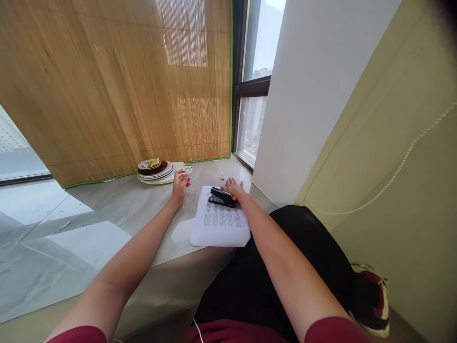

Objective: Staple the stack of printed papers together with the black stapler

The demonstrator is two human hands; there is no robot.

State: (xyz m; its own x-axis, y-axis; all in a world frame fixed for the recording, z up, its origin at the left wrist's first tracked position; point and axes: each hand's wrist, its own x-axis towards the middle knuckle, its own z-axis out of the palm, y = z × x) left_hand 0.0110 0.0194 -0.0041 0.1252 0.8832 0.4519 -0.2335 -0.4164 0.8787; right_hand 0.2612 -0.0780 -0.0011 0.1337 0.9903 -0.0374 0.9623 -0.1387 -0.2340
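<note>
A sheet of printed paper (220, 220) lies on the pale stone sill (117, 205) in front of me. A black stapler with an orange tab (222, 196) rests across the paper's top edge. My right hand (233, 186) lies flat just behind the stapler, fingers stretched out and touching its far side. My left hand (180, 183) hovers to the left of the paper, fingers loosely curled, thumb and forefinger near each other; nothing visible shows in them.
A stack of plates (156, 170) stands on the sill behind my left hand, below a bamboo blind (117, 85). A window (254, 90) and a white wall (314, 95) are to the right. My black-clad lap (285, 267) fills the foreground.
</note>
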